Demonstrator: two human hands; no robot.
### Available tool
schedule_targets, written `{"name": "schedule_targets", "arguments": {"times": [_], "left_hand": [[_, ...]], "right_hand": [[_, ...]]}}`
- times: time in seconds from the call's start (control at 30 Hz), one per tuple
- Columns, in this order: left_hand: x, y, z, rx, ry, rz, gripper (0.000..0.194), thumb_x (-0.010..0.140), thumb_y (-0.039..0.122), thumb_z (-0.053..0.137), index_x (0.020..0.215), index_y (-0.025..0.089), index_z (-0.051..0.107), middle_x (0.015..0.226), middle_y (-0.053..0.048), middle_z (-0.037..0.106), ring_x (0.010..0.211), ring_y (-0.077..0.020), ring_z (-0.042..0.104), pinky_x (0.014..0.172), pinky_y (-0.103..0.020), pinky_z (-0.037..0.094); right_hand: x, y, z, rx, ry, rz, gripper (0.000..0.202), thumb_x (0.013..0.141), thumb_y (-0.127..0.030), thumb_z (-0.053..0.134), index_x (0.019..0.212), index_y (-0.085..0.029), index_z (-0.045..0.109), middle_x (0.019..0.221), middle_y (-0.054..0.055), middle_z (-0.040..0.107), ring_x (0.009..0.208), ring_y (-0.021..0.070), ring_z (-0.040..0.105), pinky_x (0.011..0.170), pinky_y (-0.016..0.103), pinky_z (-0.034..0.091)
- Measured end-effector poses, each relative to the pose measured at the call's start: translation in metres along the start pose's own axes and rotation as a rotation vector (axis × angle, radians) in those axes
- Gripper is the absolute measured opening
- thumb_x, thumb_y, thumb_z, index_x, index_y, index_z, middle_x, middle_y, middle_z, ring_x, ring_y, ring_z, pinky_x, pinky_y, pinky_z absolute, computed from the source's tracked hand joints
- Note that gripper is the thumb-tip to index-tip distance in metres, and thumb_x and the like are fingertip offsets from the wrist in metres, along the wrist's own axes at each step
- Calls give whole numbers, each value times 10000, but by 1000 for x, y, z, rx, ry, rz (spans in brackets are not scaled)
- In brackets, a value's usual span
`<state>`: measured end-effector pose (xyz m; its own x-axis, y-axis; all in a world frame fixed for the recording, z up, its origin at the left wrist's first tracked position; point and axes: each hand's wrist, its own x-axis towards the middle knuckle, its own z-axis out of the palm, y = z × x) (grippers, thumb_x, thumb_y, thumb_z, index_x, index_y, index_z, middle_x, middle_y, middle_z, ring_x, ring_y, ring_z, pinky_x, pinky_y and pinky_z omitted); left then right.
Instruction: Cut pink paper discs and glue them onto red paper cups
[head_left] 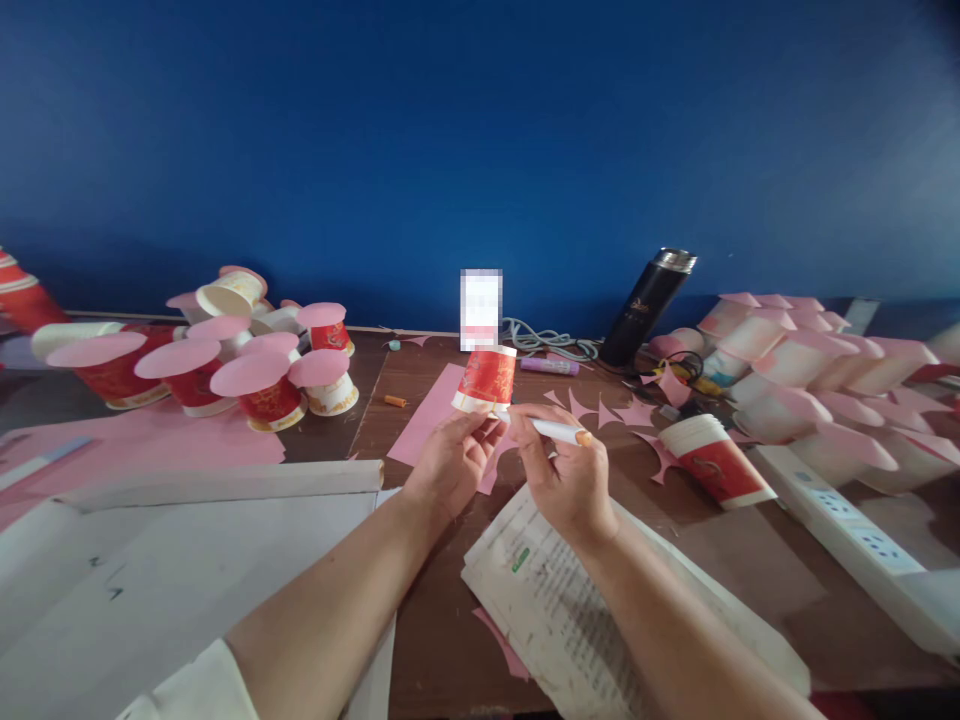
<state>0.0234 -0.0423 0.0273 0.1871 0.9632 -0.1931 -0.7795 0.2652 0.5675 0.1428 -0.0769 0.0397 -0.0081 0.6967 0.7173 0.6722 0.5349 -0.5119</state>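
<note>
A red paper cup (489, 376) with gold patterns and white edges is held up in the middle, above the brown table. My left hand (457, 455) grips it from below at its lower edge. In my right hand (566, 475) is a white pen (553, 430) with an orange end, and its tip end is close to the cup's lower edge. Whether the tip touches the cup cannot be made out. Pink paper (429, 415) lies behind and beneath my left hand. Below my right wrist is a printed sheet (555, 590).
Cups with pink discs (255, 375) stand at the left, and pink-topped cups (817, 360) cluster at the right. A black flask (646, 308) leans against the blue wall. Stacked cups (716, 462), a power strip (844, 530), pink scraps (636, 412) and a glue stick (550, 366) lie about.
</note>
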Motion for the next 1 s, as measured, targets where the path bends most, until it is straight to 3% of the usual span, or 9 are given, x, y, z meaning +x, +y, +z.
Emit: {"name": "schedule_targets", "arguments": {"times": [0.2, 0.5, 0.73, 0.87, 1.0], "left_hand": [[2, -1, -1, -27, 22, 0, 60, 658, 86, 665, 677, 136, 638, 700, -17, 634, 711, -101, 585, 855, -262, 433], [0, 0, 1, -48, 38, -7, 64, 682, 69, 649, 670, 129, 633, 707, -19, 628, 701, -93, 579, 867, -255, 435], [1, 1, -1, -69, 8, -6, 116, 742, 79, 637, 844, 124, 669, 860, -49, 671, 796, -104, 613, 877, -245, 476], [-1, 0, -1, -51, -54, -18, 149, 761, 73, 627, 893, 117, 681, 916, -62, 691, 828, -116, 637, 876, -248, 498], [-4, -2, -1, -32, -154, -31, 184, 778, 105, 639, 955, 118, 689, 995, -80, 700, 934, -142, 645, 921, -254, 487]], "right_hand": [[-1, 1, 0, 20, -30, 79, 169, 905, -287, 505, 912, -215, 657, 872, 25, 701, 782, 166, 667, 722, 268, 518], [-3, 1, 1, 69, -4, 74, 150, 899, -264, 522, 934, -206, 656, 881, 33, 697, 797, 165, 666, 752, 279, 526], [-1, 7, 6, 287, 197, 172, 235, 912, -274, 501, 1122, -227, 597, 1021, 63, 666, 740, 150, 657, 682, 314, 550], [6, 21, 14, 406, 227, 406, 228, 878, -381, 542, 1034, -226, 602, 1070, 60, 654, 865, 182, 660, 729, 324, 539], [7, 32, 23, 614, 127, 724, 438, 760, -487, 659, 1104, -235, 562, 1058, 49, 661, 936, 201, 647, 752, 320, 531]]}}
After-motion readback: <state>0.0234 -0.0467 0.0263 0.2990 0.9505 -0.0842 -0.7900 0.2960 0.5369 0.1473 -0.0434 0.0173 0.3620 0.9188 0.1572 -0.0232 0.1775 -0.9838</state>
